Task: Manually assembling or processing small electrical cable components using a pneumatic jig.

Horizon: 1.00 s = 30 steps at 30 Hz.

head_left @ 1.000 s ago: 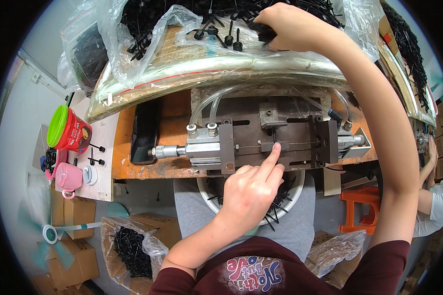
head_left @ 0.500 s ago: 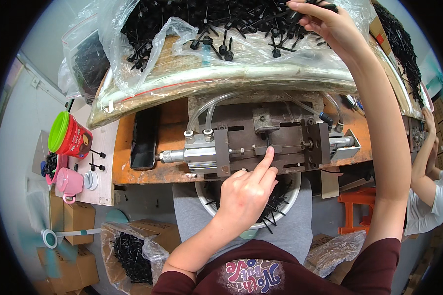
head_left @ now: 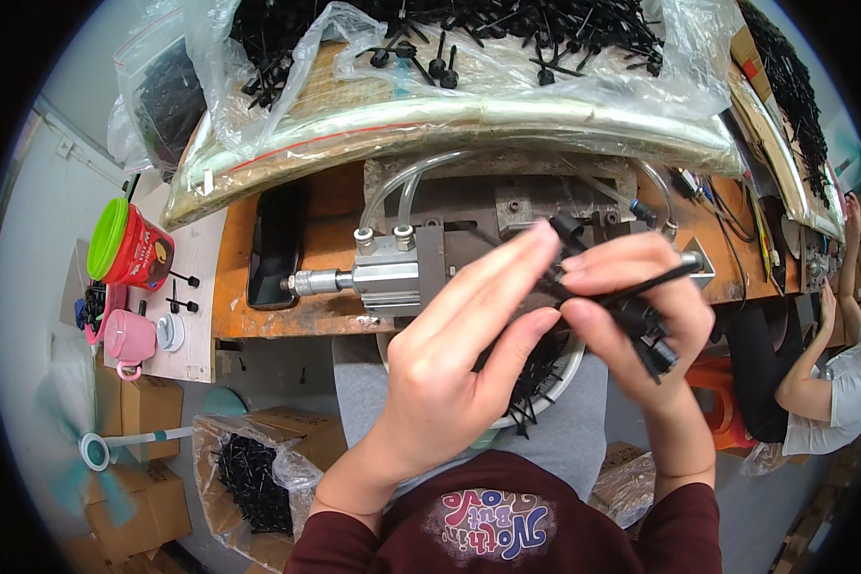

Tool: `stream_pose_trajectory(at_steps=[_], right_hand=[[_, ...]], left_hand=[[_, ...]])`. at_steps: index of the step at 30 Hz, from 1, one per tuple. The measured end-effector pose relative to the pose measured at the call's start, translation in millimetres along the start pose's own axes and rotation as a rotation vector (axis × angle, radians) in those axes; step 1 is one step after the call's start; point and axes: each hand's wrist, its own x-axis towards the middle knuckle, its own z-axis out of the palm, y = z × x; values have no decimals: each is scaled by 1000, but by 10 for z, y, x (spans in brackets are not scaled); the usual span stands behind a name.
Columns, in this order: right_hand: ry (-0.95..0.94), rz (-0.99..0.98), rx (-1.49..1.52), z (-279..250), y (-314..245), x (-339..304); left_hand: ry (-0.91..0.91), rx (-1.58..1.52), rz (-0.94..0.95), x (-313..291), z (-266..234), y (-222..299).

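Black plastic fasteners (head_left: 641, 311): a small bunch, slim stems with knobbed heads, held in the air above the lap, in front of the worktop (head_left: 258, 320).
Right hand (head_left: 631, 320): fingers closed around the bunch; one stem sticks out to the right.
Left hand (head_left: 450, 368): fingers stretched out, tips touching the top piece; grips nothing that I can tell.
Bowl (head_left: 569, 368): white, on the lap under the hands, holds more black pieces.
Progress: judged mid-run; pieces in hand not yet at the press.
Pneumatic press (head_left: 402, 273): metal, clear hoses, on the orange worktop.
Supply bag (head_left: 469, 57): clear plastic, heaped with fasteners, behind the press.
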Motion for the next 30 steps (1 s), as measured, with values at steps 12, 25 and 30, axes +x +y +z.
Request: stream_pose_trajectory(at_steps=[12,25,30], right_hand=[[176,757,529,-22,-59,-445],[100,916,478,-129,-92,-525],[79,997,544,-108,-47,-518]], left_hand=[[-83,63,-81,-228,65,-146],[-324,533,28,-312,259,-251],[-329,553,20,-313,257,-266]])
